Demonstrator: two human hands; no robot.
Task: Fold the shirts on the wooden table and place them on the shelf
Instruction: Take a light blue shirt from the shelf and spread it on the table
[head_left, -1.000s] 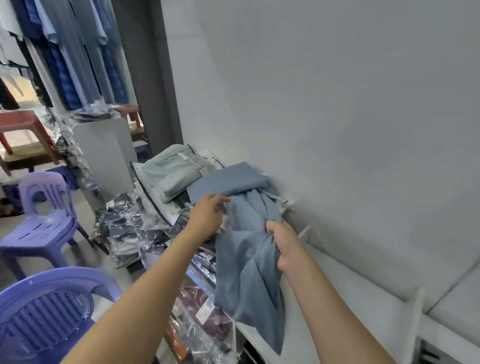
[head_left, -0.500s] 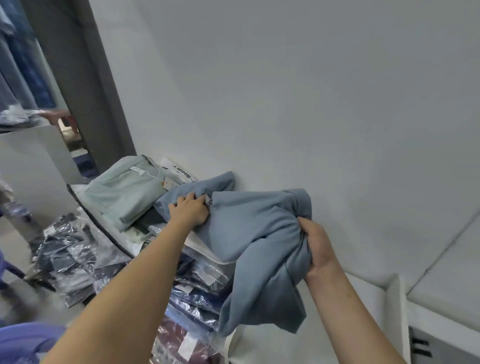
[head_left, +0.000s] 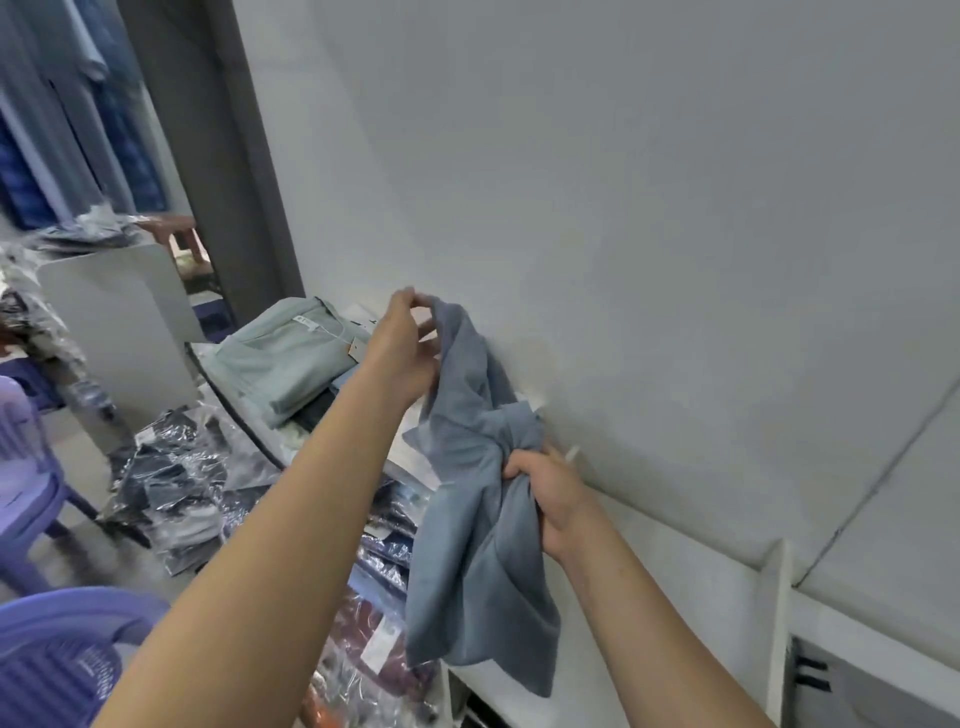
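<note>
A crumpled blue-grey shirt (head_left: 475, 525) hangs in the air in front of the white wall. My left hand (head_left: 405, 348) pinches its top edge up high, fingers closed on the cloth. Lower and to the right, my right hand (head_left: 548, 491) is bunched tight around the shirt's middle. The shirt's lower part dangles over a white shelf (head_left: 691, 582) that runs along the wall. A folded pale green shirt (head_left: 283, 358) with a tag lies on a stack to the left.
Plastic-bagged garments (head_left: 171, 478) lie piled on the floor and below the shelf edge. Purple plastic chairs (head_left: 57, 654) stand at the lower left. A white board (head_left: 117, 322) leans at the left, with hanging clothes (head_left: 62, 130) behind. A white upright divider (head_left: 774, 618) rises from the shelf at right.
My left hand has lifted the shirt's edge higher, while my right hand dropped lower with the bunched middle. The shirt now hangs more vertically. The view has swung back left.
</note>
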